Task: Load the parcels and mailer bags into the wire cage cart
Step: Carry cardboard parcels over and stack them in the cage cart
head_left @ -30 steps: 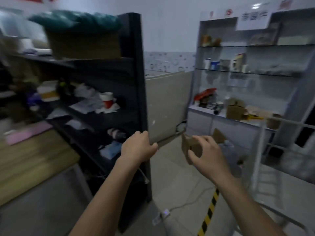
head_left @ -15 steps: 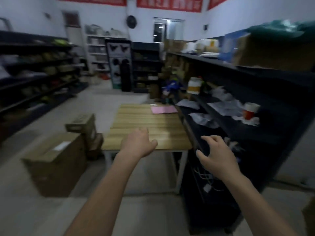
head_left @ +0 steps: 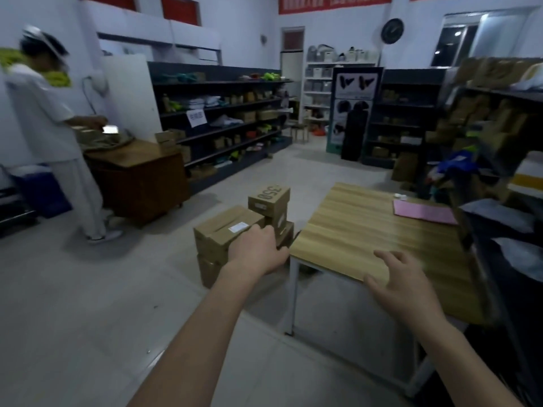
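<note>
Left hand (head_left: 258,251): fingers loosely curled, holding nothing, raised in front of the parcels (head_left: 219,235). Right hand (head_left: 402,282): fingers spread and relaxed, empty, over the near edge of the table (head_left: 361,224). Parcels: brown boxes stacked on the floor just left of the table. One box (head_left: 269,198) reads "350"; the nearer one bears a white label (head_left: 238,227), its text illegible.

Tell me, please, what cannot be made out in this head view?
- Wire cage cart: outside the head view's edges.
- Left hand covers the near corner of the top box; contact unclear.
- Box label: too small to read.
- Right-side shelves: blurred, contents unclear.
</note>
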The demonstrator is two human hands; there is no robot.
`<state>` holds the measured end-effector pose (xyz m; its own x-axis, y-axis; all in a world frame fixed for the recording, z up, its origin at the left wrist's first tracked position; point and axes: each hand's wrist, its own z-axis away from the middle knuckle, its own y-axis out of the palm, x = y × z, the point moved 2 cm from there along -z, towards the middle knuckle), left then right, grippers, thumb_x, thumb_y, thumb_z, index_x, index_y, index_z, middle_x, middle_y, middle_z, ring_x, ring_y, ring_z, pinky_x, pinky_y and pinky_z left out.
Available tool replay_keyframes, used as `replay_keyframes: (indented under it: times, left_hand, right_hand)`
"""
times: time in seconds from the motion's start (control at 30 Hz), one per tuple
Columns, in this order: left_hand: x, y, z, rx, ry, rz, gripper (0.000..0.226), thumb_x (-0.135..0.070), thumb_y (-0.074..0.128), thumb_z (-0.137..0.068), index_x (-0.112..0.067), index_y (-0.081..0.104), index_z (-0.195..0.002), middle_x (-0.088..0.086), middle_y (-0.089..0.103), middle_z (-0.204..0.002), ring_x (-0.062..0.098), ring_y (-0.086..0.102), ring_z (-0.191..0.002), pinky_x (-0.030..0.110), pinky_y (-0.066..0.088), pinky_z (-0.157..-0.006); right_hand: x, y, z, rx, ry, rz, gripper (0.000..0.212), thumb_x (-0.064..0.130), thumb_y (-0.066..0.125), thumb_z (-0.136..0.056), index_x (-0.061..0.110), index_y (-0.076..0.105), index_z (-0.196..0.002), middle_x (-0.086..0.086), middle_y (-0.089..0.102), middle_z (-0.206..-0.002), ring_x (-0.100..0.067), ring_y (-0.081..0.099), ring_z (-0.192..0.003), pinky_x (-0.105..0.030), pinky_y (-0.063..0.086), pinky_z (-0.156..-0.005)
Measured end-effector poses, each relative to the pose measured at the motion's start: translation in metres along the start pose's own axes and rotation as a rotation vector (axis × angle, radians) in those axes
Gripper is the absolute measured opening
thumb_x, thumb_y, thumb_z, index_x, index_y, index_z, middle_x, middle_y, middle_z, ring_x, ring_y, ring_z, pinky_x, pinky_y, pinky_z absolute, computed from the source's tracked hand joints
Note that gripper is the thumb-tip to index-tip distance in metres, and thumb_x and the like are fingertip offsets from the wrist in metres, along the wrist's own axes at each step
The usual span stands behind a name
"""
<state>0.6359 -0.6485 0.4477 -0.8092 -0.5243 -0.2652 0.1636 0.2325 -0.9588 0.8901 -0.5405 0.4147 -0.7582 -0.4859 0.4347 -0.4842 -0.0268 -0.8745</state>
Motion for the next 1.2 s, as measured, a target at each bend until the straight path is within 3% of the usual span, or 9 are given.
replay_keyframes:
  times: [0.27,0.47,0.57,0.73,0.83,0.93,1.03,1.2]
  left_hand:
    - [0.002,0.021,-0.049,-0.003,-0.134,0.003,0.034,-0.051,0.056,-0.089,-0.023,0.059,-0.108,-0.001,0.060,-0.098,0.017,0.061,-0.086,0.039,0.058,-0.075]
    - [0.054,0.029,-0.074,0.026,-0.258,-0.025,0.039,-0.052,0.054,-0.090,-0.025,0.058,-0.118,-0.003,0.063,-0.104,0.014,0.061,-0.086,0.034,0.057,-0.073]
    - [0.092,0.031,-0.094,0.032,-0.304,-0.026,0.042,-0.052,0.053,-0.092,-0.023,0.060,-0.121,-0.002,0.064,-0.110,0.009,0.056,-0.086,0.026,0.048,-0.067]
    - [0.162,0.035,-0.143,0.113,-0.334,-0.044,0.047,-0.048,0.053,-0.093,-0.020,0.053,-0.131,0.003,0.059,-0.124,0.019,0.057,-0.106,0.030,0.045,-0.077]
    - [0.206,0.039,-0.179,0.236,-0.308,-0.004,0.048,-0.047,0.056,-0.091,-0.020,0.054,-0.132,0.002,0.060,-0.128,0.019,0.058,-0.111,0.032,0.048,-0.085]
    - [0.236,0.040,-0.213,0.248,-0.293,-0.016,0.048,-0.048,0.054,-0.090,-0.020,0.057,-0.129,0.002,0.062,-0.126,0.021,0.059,-0.110,0.034,0.052,-0.089]
    - [0.262,0.033,-0.251,0.173,-0.287,-0.021,0.045,-0.049,0.053,-0.092,-0.021,0.057,-0.127,0.002,0.064,-0.119,0.018,0.060,-0.101,0.033,0.052,-0.081]
    - [0.293,0.022,-0.302,0.131,-0.286,-0.030,0.041,-0.048,0.054,-0.096,-0.021,0.057,-0.127,0.001,0.063,-0.116,0.011,0.052,-0.087,0.024,0.038,-0.066]
  right_hand:
    - [-0.021,0.015,-0.080,0.052,-0.064,0.019,0.061,0.043,0.063,-0.090,0.023,0.048,-0.145,-0.003,0.044,-0.144,-0.023,0.050,-0.126,-0.033,0.044,-0.088]
    - [0.014,0.062,-0.128,0.144,-0.133,-0.024,0.061,0.040,0.063,-0.090,0.022,0.047,-0.146,-0.003,0.045,-0.145,-0.024,0.051,-0.125,-0.032,0.042,-0.085]
    - [0.042,0.095,-0.154,0.199,-0.167,-0.035,0.060,0.040,0.061,-0.093,0.023,0.044,-0.147,-0.003,0.043,-0.146,-0.023,0.049,-0.127,-0.033,0.045,-0.088]
    - [0.098,0.153,-0.207,0.266,-0.194,-0.010,0.060,0.042,0.059,-0.094,0.024,0.042,-0.148,-0.002,0.039,-0.149,-0.023,0.047,-0.129,-0.036,0.047,-0.093]
    - [0.132,0.183,-0.242,0.268,-0.197,0.008,0.061,0.043,0.061,-0.092,0.024,0.043,-0.148,-0.002,0.041,-0.147,-0.023,0.050,-0.126,-0.033,0.045,-0.087]
    - [0.162,0.200,-0.271,0.261,-0.202,0.026,0.060,0.043,0.061,-0.092,0.023,0.044,-0.147,-0.001,0.044,-0.144,-0.022,0.051,-0.123,-0.031,0.044,-0.083]
    - [0.188,0.213,-0.302,0.252,-0.199,0.030,0.061,0.044,0.060,-0.092,0.024,0.043,-0.147,-0.002,0.044,-0.144,-0.022,0.052,-0.121,-0.035,0.050,-0.086]
    - [0.218,0.233,-0.347,0.262,-0.183,-0.004,0.059,0.042,0.061,-0.093,0.025,0.043,-0.147,-0.002,0.045,-0.140,-0.023,0.054,-0.116,-0.039,0.053,-0.086]
